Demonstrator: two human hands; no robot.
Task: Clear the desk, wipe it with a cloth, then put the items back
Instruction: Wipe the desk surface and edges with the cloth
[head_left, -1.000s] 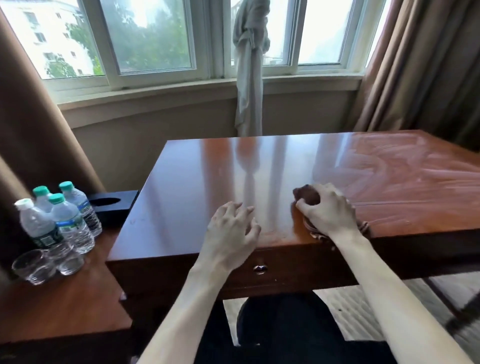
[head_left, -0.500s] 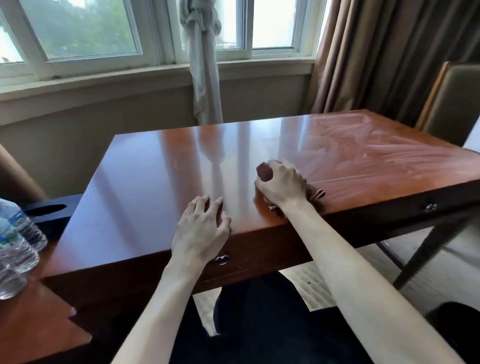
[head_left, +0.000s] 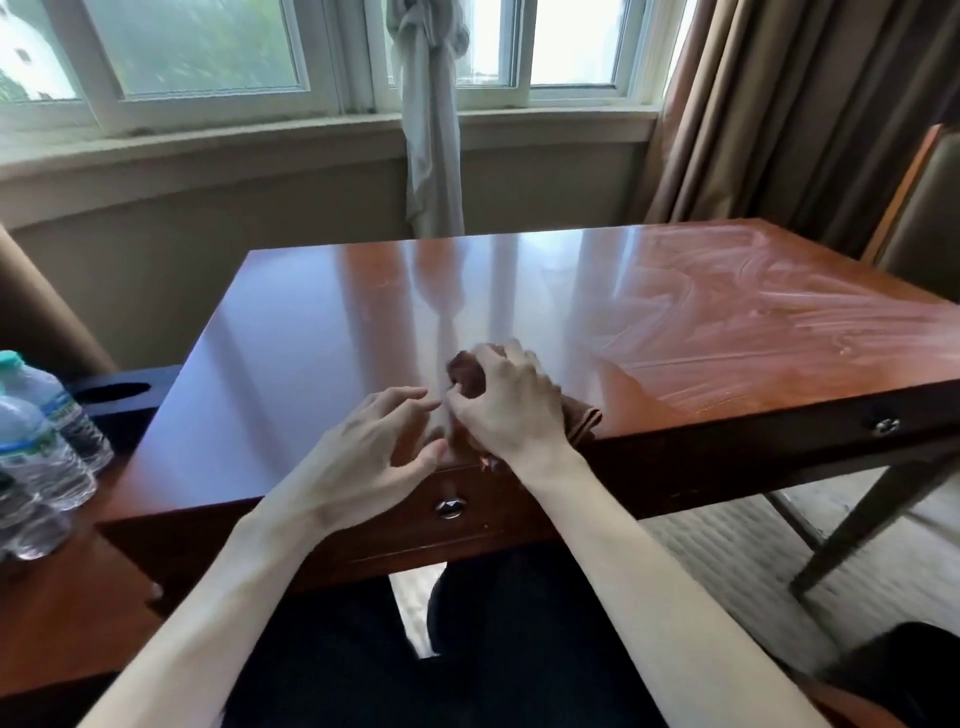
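Right hand (head_left: 511, 410): curled down over the cloth (head_left: 470, 375), fingers bunching it against the desk (head_left: 322, 332) near the front edge, about 6 o'clock on the top.
Left hand (head_left: 371, 457): just beside the right, at its 8 o'clock; fingers spread and bent, thumb tip close to the cloth edge. Holds nothing that I can see.
Desk surface: streaky wipe marks from 1 to 4 o'clock; the 8 to 11 o'clock side looks glossy with no streaks, probably not wiped yet.
Items: water bottles (head_left: 49, 447) on the side table (head_left: 62, 613) at 9 o'clock, off the desk.
Risk 1: cloth hangs partly over the front edge; a pull toward the body could drag it off.
Risk 2: bunched cloth covers little area, so strips may be missed.
Risk 3: a wide leftward sweep could send an elbow into the bottles.
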